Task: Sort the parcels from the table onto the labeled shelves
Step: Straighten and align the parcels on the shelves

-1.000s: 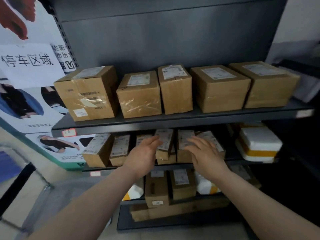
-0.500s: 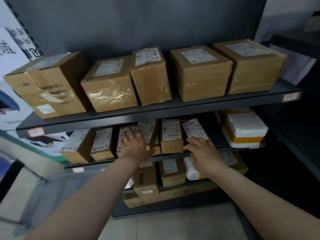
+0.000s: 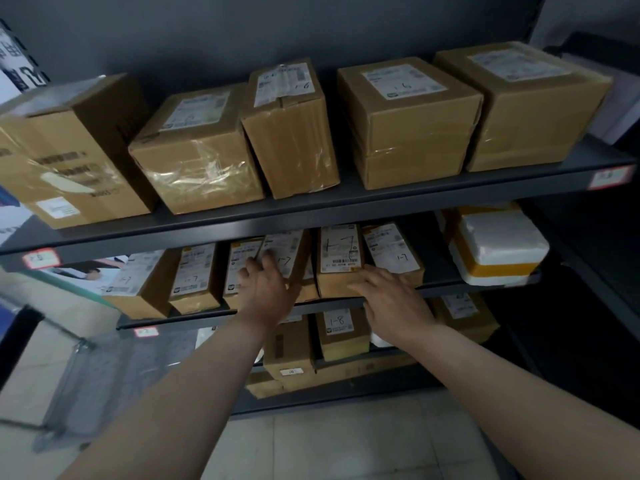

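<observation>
Fingers (image 3: 268, 263) of left hand (image 3: 268, 296), right hand (image 3: 394, 299) against middle-shelf parcels (image 3: 339, 252).

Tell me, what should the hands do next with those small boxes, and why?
Probably the left hand should nudge the tilted parcel upright so it stands straight like its neighbours. It leans across the row on the middle shelf. Both hands lie flat against parcels there and grip nothing, and the right hand rests on the front of the labelled parcel beside it.
</observation>
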